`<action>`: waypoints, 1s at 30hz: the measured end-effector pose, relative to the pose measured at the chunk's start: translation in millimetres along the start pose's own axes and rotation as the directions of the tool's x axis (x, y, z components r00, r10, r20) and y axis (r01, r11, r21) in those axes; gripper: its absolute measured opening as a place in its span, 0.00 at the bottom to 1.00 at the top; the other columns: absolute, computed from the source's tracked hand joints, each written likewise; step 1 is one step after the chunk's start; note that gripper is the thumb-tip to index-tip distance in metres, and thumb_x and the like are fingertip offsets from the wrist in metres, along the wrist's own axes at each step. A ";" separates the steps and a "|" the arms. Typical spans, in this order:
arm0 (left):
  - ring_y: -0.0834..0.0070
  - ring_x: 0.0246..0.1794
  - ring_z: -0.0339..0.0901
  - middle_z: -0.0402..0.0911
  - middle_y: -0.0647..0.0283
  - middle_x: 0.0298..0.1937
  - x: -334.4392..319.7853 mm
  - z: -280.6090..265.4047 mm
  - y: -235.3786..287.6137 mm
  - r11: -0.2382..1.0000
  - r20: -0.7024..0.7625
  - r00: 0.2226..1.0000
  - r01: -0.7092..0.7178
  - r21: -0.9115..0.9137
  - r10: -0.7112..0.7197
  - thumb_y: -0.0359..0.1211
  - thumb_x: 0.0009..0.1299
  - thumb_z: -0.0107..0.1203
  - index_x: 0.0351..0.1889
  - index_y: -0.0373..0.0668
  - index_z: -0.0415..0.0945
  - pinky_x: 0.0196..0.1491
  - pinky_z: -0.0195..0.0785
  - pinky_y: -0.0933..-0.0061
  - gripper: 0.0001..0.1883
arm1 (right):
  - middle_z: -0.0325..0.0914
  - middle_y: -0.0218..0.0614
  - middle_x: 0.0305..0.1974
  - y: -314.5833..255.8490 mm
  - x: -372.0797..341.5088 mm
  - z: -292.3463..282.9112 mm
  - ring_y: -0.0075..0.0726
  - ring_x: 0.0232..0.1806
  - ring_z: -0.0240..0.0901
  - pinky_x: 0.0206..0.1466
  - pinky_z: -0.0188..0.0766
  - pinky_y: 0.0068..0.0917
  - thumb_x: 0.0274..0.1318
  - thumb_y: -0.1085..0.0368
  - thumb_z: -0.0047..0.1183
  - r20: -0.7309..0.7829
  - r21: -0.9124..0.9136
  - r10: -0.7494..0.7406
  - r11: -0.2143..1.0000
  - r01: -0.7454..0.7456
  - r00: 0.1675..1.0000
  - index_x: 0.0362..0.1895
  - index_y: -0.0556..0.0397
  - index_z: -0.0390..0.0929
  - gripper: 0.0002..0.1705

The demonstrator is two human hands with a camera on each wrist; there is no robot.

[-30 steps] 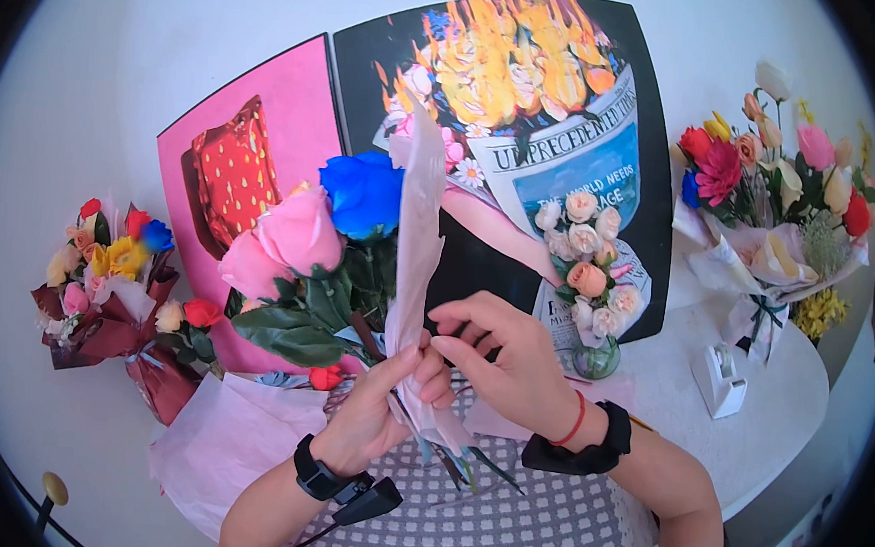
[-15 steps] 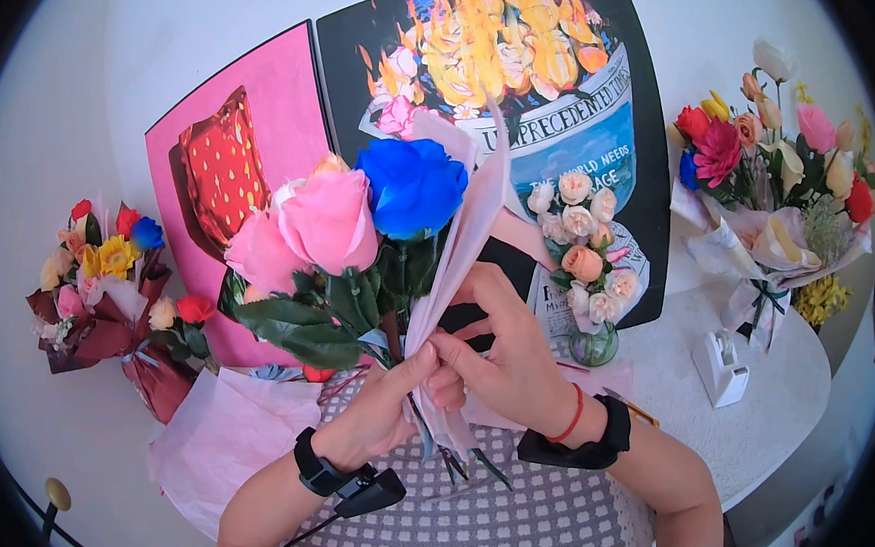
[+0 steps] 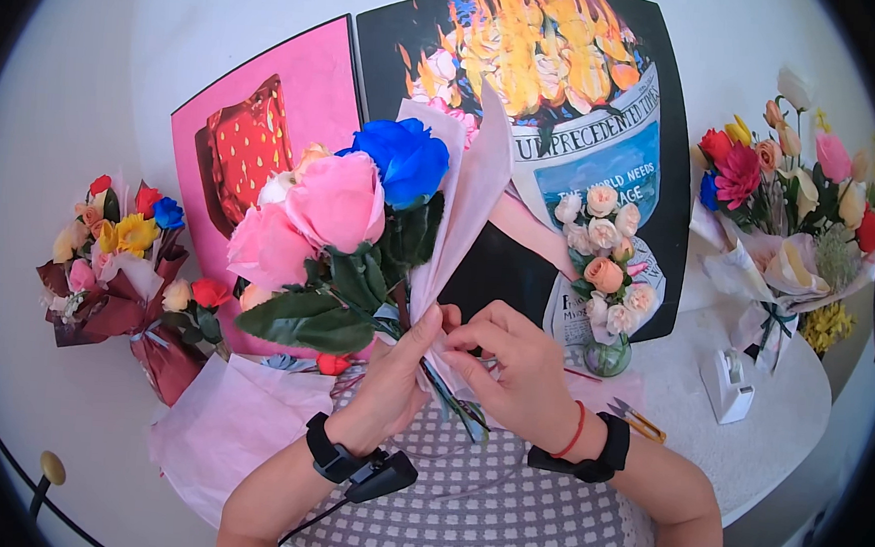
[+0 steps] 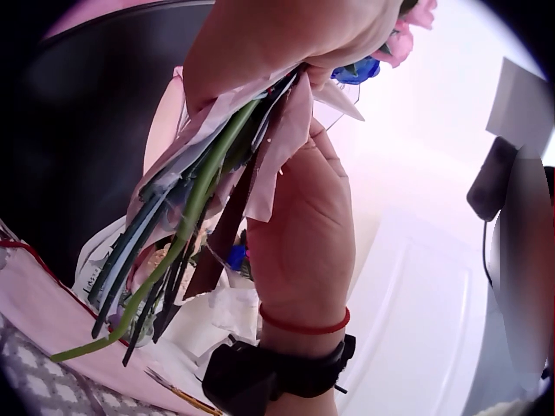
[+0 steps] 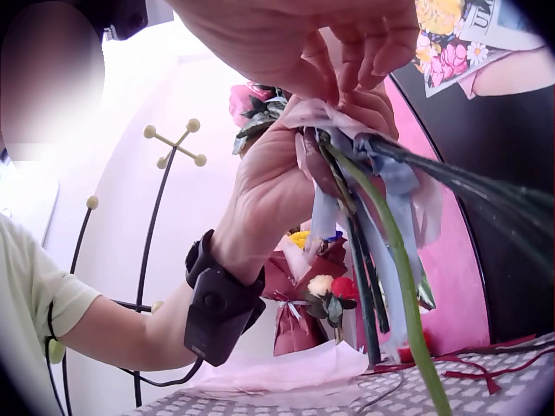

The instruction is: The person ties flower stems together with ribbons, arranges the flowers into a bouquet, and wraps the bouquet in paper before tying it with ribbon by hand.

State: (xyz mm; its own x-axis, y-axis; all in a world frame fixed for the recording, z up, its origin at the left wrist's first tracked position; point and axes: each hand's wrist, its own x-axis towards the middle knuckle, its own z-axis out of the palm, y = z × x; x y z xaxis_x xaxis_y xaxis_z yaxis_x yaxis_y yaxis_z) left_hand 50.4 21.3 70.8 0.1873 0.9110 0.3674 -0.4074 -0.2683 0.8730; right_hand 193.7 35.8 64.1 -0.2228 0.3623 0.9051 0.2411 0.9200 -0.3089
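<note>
A bouquet with a blue rose point(image 3: 404, 161), large pink roses point(image 3: 337, 202) and dark leaves point(image 3: 299, 318) stands tilted over the table. My left hand point(image 3: 388, 391) grips its stems and the base of the pale pink wrapping paper point(image 3: 470, 200), which rises along the right side. Below that grip the stems point(image 4: 186, 208) fan out, one of them bright green. Blue-grey ribbon point(image 5: 399, 180) circles the stems. With bent fingers, my right hand point(image 3: 519, 379) pinches the paper's lower edge beside the left fingers; its fingertips are partly hidden in the head view.
Pink paper point(image 3: 232, 431) lies at the left of the checked cloth point(image 3: 503, 518). Snips point(image 3: 639, 422), a tape dispenser point(image 3: 728, 387) and a small vase point(image 3: 608, 357) are at the right. Wrapped bouquets stand left point(image 3: 154, 326) and right point(image 3: 759, 258). Two pictures point(image 3: 671, 228) lean behind.
The bouquet has turned, showing more of the roses and the paper's inner side. Its paper now leans right. My right fingers have moved down along the paper edge; my left hand keeps its grip.
</note>
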 end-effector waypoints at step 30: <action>0.82 0.25 0.59 0.58 0.72 0.21 0.2 -53.8 95.6 0.931 0.007 0.938 -0.346 0.115 0.347 0.38 0.68 0.47 0.35 0.42 0.65 0.36 0.59 0.77 0.10 | 0.73 0.32 0.31 69.4 -29.1 39.1 0.35 0.37 0.71 0.38 0.67 0.31 0.40 0.62 0.57 0.946 -0.155 0.134 0.987 0.051 0.294 0.30 0.50 0.76 0.10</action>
State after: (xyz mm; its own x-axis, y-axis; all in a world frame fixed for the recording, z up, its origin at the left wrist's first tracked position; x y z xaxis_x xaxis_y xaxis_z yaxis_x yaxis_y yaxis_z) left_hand -36.6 12.7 137.1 0.0403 0.7589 0.6500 -0.3411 -0.6010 0.7228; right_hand 180.0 94.9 4.8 -0.9271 0.3711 -0.0516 0.3733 0.9029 -0.2133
